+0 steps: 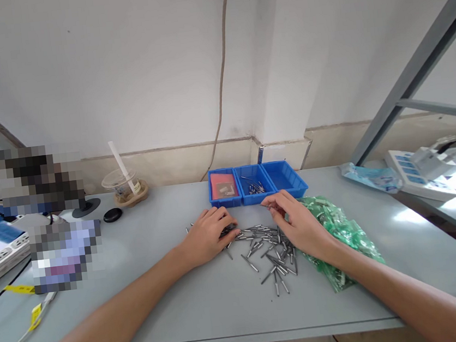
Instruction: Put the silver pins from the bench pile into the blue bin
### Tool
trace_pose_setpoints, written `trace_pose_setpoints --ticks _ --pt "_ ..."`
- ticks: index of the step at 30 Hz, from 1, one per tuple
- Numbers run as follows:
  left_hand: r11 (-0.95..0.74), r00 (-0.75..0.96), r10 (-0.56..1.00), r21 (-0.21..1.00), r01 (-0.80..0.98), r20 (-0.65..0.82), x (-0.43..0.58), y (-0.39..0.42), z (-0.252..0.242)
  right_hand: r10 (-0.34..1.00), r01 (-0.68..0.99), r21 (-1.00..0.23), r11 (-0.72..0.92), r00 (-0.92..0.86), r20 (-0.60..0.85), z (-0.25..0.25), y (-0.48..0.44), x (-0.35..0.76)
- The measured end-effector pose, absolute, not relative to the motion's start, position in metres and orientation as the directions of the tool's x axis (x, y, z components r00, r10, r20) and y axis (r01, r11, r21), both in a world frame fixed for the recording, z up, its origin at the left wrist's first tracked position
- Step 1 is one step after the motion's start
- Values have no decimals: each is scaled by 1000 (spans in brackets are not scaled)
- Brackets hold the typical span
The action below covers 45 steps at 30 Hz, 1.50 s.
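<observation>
A loose pile of slim metal pins (278, 253), each with a thin dark part and a thicker shiny part, lies on the grey table. My left hand (208, 236) is at the pile's left side, thumb and fingers curled round several of these pins. In a pinch between thumb and fingertips, my right hand (295, 221) has a metal pin (265, 205) just in front of the blue bins. The middle blue bin (251, 198) has several pins in it. Beside my right forearm lies a green plastic bag (353, 236), crumpled, with metal parts showing through it.
A left blue bin (227, 202) contains a red packet; a right blue bin (291, 188) adjoins the middle one. At the left are a clear cup (120, 182), a black round object (113, 215) and a power strip (7, 254). A blue-white packet (371, 178) lies right.
</observation>
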<state>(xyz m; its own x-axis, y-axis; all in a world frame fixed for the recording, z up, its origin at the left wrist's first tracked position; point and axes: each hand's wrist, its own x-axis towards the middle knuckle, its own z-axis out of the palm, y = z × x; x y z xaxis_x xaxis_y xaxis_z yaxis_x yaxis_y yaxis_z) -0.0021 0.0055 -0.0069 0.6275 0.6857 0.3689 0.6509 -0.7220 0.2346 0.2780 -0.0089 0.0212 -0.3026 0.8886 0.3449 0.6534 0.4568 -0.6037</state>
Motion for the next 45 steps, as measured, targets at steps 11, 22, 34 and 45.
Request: trace_pose_setpoints --ticks 11,22,34,45 --pt "-725 634 682 227 650 364 -2 4 -6 881 670 -578 466 -288 377 19 -6 280" --pt "-721 629 687 241 649 363 -3 4 -6 887 693 -572 438 -230 401 18 -2 284" --pt "-725 632 684 242 645 365 -3 4 -5 889 683 -584 439 -238 390 21 -3 283" --pt "-724 634 685 239 647 359 -2 5 -5 851 672 -540 506 -287 440 18 -1 283"
